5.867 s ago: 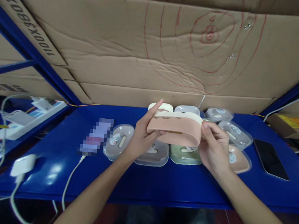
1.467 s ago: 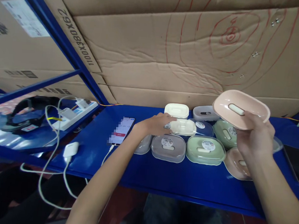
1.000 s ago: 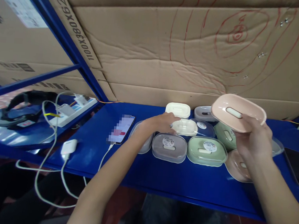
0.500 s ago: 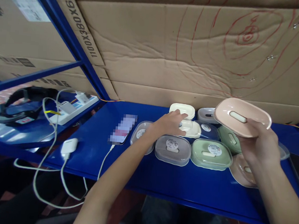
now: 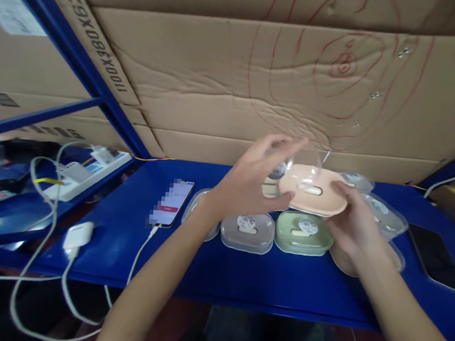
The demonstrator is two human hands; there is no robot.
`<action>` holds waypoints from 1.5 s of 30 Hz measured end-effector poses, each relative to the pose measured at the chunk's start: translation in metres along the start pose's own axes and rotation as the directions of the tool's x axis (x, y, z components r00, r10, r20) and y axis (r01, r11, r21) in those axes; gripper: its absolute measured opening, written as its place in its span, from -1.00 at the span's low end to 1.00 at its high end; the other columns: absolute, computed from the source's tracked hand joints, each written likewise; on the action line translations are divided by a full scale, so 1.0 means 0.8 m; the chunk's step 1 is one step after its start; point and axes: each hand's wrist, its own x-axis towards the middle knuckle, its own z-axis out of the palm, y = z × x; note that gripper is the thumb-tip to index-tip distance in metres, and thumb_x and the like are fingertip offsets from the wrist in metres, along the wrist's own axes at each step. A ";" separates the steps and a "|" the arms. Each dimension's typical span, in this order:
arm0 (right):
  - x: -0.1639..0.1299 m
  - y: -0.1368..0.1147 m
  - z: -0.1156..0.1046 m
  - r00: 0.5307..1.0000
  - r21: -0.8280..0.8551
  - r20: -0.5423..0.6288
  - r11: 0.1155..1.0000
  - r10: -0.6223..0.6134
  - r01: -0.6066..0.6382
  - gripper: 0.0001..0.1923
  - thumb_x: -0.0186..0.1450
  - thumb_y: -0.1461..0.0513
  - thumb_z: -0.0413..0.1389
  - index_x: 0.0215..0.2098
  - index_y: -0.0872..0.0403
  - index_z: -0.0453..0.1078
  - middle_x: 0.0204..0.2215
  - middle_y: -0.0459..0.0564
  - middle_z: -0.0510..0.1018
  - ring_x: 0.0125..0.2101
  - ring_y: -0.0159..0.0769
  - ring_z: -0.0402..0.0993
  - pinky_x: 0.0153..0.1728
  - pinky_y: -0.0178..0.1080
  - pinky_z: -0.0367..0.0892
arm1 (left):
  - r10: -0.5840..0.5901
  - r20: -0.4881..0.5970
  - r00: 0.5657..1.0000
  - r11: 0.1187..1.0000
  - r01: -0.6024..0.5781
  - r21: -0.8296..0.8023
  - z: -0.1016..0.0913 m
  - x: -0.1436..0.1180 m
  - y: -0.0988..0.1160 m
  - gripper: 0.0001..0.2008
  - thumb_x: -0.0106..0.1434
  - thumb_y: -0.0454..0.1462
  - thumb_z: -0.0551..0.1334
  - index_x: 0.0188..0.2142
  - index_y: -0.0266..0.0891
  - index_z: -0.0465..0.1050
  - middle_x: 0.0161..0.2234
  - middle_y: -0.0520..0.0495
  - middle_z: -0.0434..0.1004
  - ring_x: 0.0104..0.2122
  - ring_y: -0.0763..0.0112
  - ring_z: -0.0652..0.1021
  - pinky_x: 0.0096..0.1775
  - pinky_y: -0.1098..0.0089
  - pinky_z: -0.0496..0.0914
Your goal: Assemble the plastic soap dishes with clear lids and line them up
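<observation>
My right hand grips a pink oval soap dish from its right end and holds it above the row of boxes. My left hand is raised at the dish's left side. Its fingers pinch a clear lid with a round sticker, tilted over the pink dish. Below them on the blue shelf stand a grey lidded box and a green lidded box. A cream dish behind is mostly hidden by my left hand.
More clear-lidded boxes lie to the right, one pink box partly under my right wrist. A lit phone on a cable lies left of the boxes, and a dark phone far right. A power strip and white charger lie left. Cardboard closes the back.
My left hand came up from the cream dish on the shelf with a clear lid. My right hand lowered the pink dish toward the middle, so both hands now meet.
</observation>
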 end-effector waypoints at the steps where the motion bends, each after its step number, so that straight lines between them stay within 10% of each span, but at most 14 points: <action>1: -0.003 0.002 0.002 0.999 -0.014 0.032 1.000 0.016 -0.015 -0.54 0.17 -0.02 0.46 -0.05 0.01 0.68 -0.11 0.03 0.78 -0.08 -0.02 0.72 -0.19 -0.10 0.70 | 0.049 0.033 0.998 0.999 -0.049 0.001 0.007 0.003 0.009 -0.23 0.36 -0.20 0.37 0.52 -0.15 0.26 0.43 -0.28 0.37 0.44 0.02 0.40 0.45 0.01 0.33; 10: -0.013 0.015 0.005 0.978 0.033 0.207 0.999 0.035 -0.042 -0.42 0.33 -0.31 0.32 0.00 -0.09 0.68 -0.03 -0.01 0.80 0.23 0.06 0.62 0.19 0.03 0.55 | 0.096 0.188 0.977 0.995 -0.101 0.016 0.043 0.003 0.029 -0.36 0.40 -0.17 0.38 0.43 -0.05 0.37 0.42 -0.20 0.45 0.39 -0.10 0.47 0.40 -0.12 0.38; 35: -0.007 0.020 -0.001 0.972 0.065 0.195 0.987 0.129 -0.144 -0.49 0.26 -0.23 0.41 -0.07 -0.07 0.68 -0.10 -0.01 0.79 0.12 0.05 0.65 0.13 0.02 0.54 | 0.147 0.179 0.973 0.989 -0.146 -0.018 0.058 -0.004 0.007 -0.42 0.42 -0.18 0.41 0.38 0.05 0.40 0.40 -0.14 0.50 0.40 -0.05 0.47 0.36 -0.14 0.39; 45: -0.017 0.002 -0.003 0.957 -0.052 0.291 0.998 -0.011 0.027 -0.52 0.19 -0.04 0.56 0.01 -0.11 0.68 -0.01 -0.02 0.78 0.06 -0.03 0.66 0.15 -0.03 0.53 | 0.006 0.052 0.999 0.989 0.001 -0.145 0.051 -0.011 0.005 -0.03 0.31 0.18 0.51 0.56 0.12 0.18 0.49 -0.20 0.40 0.42 -0.20 0.47 0.40 -0.20 0.42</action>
